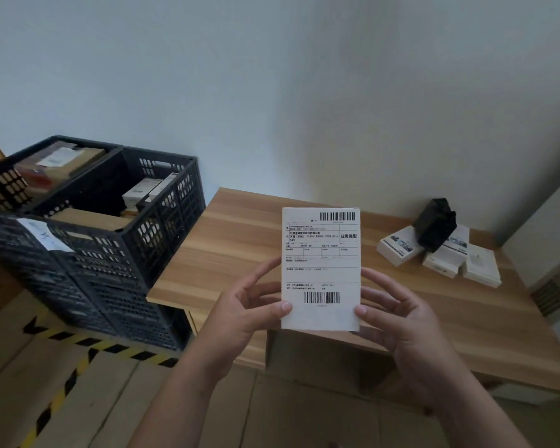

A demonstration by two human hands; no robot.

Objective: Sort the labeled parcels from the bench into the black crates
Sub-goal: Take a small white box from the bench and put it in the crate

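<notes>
Parcel (320, 270) upright above bench (233, 240), pinched between left hand (249, 312) and right hand (398, 315).

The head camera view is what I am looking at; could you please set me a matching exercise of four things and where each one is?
Things:
1. labeled parcel
2. black wrapped packet
3. black crates
4. yellow-and-black tape

Places:
A. on the floor
B. left of the bench
C. held up between the left hand and the right hand
D. atop the white boxes at the bench's far right

Pairs: 1-C, 2-D, 3-B, 4-A
</notes>
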